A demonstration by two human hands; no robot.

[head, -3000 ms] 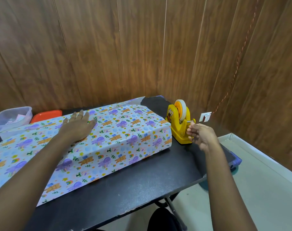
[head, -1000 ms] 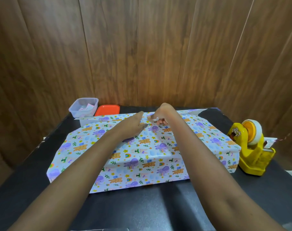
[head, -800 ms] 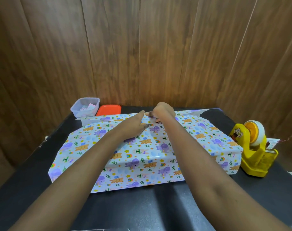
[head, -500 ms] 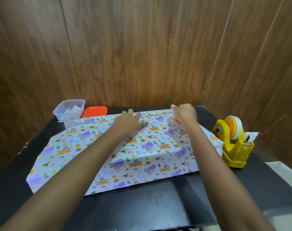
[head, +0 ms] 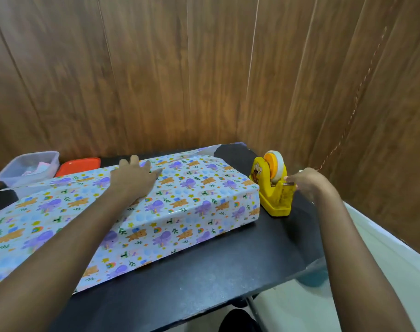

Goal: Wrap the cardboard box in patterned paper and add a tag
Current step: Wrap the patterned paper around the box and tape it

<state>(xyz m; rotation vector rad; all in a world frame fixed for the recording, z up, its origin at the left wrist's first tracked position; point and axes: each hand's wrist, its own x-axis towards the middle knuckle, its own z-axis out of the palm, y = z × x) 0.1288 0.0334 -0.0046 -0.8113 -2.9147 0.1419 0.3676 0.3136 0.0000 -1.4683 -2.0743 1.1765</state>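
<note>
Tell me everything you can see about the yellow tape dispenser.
The tape dispenser is yellow and plastic-looking, smudged, with a sticker on its side. It stands upright and carries a roll of pale tape on an orange hub. It sits on the black table, just right of the paper-covered box; whether the two touch I cannot tell. The right hand has its fingertips at the cutter end; whether they pinch tape is unclear.

Black table (head: 216, 271) bears wrapped box (head: 192, 200), tape dispenser (head: 273, 190), tub (head: 27, 167), red lid (head: 78, 165).

Craft corner: wood panelling (head: 156, 80), tape dispenser (head: 275, 195)
</note>
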